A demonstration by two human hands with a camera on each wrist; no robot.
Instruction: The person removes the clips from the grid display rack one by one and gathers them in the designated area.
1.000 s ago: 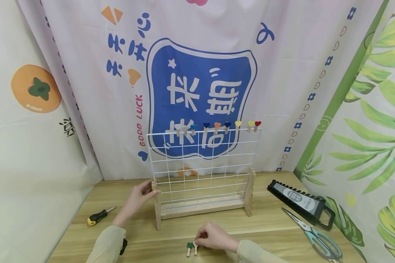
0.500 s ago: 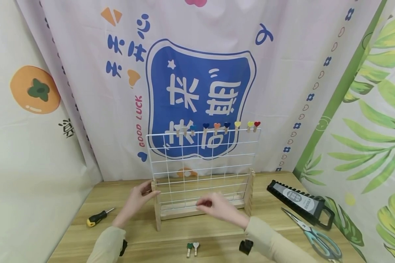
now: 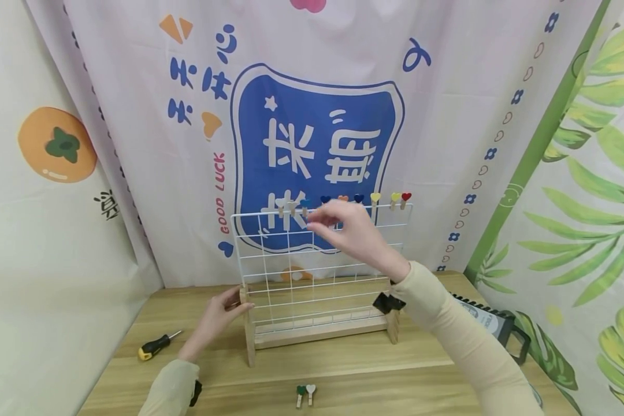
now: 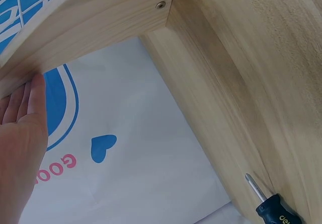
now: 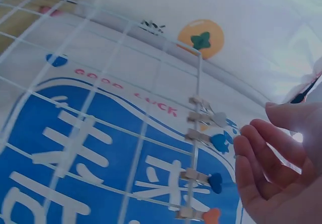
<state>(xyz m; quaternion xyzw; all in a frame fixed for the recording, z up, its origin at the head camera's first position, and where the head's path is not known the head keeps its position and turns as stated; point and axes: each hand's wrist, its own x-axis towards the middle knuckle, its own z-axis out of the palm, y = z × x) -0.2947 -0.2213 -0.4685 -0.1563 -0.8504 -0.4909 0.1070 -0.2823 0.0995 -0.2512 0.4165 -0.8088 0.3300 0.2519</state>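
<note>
A white wire grid rack stands upright in a wooden base. My left hand grips the base's left wooden post, thumb in front and fingers behind; the left wrist view shows those fingers against the wood. My right hand is raised at the grid's top bar, beside a blue heart clothespin. Its fingers are loosely bent with nothing between them in the right wrist view. Several heart clothespins line the top bar, including a red one and an orange one.
A green heart clothespin and a white heart clothespin lie on the table front. A screwdriver lies at left. At right, a black-handled saw is partly behind my right sleeve, which hides most of the scissors.
My right hand has left the white clothespin on the table and risen past the base to the grid's top bar. My left hand has stayed on the post.
</note>
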